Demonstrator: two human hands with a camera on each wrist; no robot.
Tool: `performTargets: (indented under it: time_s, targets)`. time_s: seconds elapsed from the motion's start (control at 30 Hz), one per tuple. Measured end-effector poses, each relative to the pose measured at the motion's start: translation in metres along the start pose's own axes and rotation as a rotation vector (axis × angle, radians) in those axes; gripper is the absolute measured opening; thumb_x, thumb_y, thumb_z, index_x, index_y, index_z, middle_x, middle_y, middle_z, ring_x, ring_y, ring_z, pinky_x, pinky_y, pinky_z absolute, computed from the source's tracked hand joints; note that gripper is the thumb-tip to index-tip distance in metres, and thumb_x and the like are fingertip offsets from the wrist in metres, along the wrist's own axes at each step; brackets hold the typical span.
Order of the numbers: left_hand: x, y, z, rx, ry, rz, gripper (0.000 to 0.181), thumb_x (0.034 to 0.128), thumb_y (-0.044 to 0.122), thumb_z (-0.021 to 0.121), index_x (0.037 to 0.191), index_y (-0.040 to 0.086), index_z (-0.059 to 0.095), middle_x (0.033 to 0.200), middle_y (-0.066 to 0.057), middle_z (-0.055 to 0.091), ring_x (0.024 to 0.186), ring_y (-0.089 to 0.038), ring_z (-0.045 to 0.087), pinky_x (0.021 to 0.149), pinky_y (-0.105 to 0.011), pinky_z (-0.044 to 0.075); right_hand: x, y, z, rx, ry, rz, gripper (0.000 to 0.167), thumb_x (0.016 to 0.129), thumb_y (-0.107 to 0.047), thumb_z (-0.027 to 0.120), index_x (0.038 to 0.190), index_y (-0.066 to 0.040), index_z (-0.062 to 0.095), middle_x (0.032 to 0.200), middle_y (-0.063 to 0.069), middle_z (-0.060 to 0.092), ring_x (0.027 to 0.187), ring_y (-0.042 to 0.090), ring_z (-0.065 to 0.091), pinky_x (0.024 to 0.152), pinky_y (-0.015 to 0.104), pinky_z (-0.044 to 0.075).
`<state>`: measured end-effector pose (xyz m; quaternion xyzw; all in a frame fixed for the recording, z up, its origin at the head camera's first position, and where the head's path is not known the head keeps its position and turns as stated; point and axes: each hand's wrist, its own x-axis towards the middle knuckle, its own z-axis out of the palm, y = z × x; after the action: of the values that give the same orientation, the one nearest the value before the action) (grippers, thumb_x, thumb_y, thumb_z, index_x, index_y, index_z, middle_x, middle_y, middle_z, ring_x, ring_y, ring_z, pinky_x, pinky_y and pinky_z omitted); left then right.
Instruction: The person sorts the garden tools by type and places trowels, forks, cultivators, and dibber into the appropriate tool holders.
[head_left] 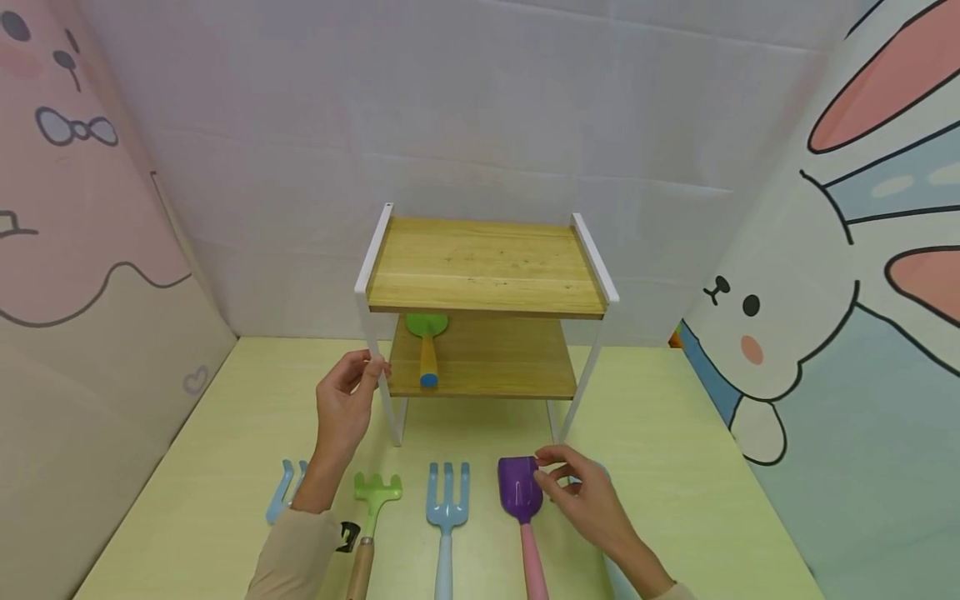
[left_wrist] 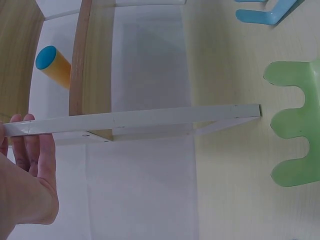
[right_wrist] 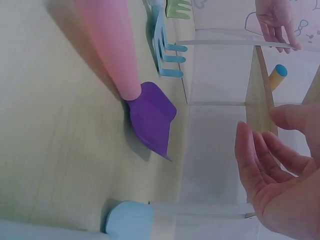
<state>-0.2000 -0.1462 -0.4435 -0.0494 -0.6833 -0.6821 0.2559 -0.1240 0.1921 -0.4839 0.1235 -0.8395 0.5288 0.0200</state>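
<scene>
Shelf (head_left: 487,283) showed two wood-grained boards (head_left: 506,358), white frame (head_left: 596,258). Left hand (head_left: 347,400) gripped its left upright (left_wrist: 150,118); right hand (head_left: 588,496) hovered, fingers loosely bent, released.

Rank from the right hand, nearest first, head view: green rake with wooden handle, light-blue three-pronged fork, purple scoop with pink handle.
From the right hand:
1. Purple scoop with pink handle, immediately left.
2. Light-blue three-pronged fork, left of the scoop.
3. Green rake with wooden handle, farthest left of these.

2 hands (right_wrist: 285,195) by a shelf (right_wrist: 260,90), purple scoop (right_wrist: 150,117)
</scene>
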Motion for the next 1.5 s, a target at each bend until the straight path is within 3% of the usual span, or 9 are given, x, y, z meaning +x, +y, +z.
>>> performTargets:
  time_s: [0.5,1.13,1.37,1.5]
  targets:
    - [-0.001,0.001,0.0,0.015,-0.001,-0.007,0.015,0.1015,0.007,0.065,0.106,-0.007,0.068,0.092,-0.022,0.072,0.085,-0.011,0.07,0.081,-0.023,0.057,-0.022,0.01,-0.018,-0.044,0.035,0.118,0.021,0.095,-0.013,0.076,0.115,-0.012,0.07,0.109,0.007,0.072,0.083,0.01,0.068,0.066,0.026,0.057]
    - [-0.001,0.001,0.0,0.009,0.001,-0.012,0.015,0.1021,0.006,0.064,0.106,-0.007,0.069,0.091,-0.013,0.074,0.086,-0.01,0.071,0.081,-0.02,0.056,-0.041,0.026,-0.033,-0.186,0.087,0.219,0.022,0.091,-0.011,0.08,0.111,-0.008,0.072,0.098,0.002,0.072,0.074,0.006,0.065,0.062,0.025,0.054]
    - [-0.001,0.0,-0.001,0.012,0.005,-0.003,0.014,0.1016,0.006,0.065,0.105,-0.007,0.069,0.089,-0.004,0.074,0.085,-0.009,0.071,0.08,-0.021,0.057,-0.049,0.036,-0.037,-0.22,0.109,0.209,0.02,0.09,-0.007,0.079,0.108,-0.005,0.072,0.093,0.001,0.071,0.07,0.005,0.062,0.068,0.027,0.055]
    - [-0.001,0.0,-0.001,0.012,0.002,-0.001,0.014,0.1018,0.006,0.065,0.105,-0.007,0.069,0.089,-0.006,0.074,0.085,-0.008,0.07,0.081,-0.02,0.056,-0.052,0.043,-0.039,-0.255,0.104,0.275,0.02,0.089,-0.008,0.081,0.107,-0.005,0.072,0.092,-0.001,0.07,0.069,0.006,0.061,0.067,0.025,0.054]
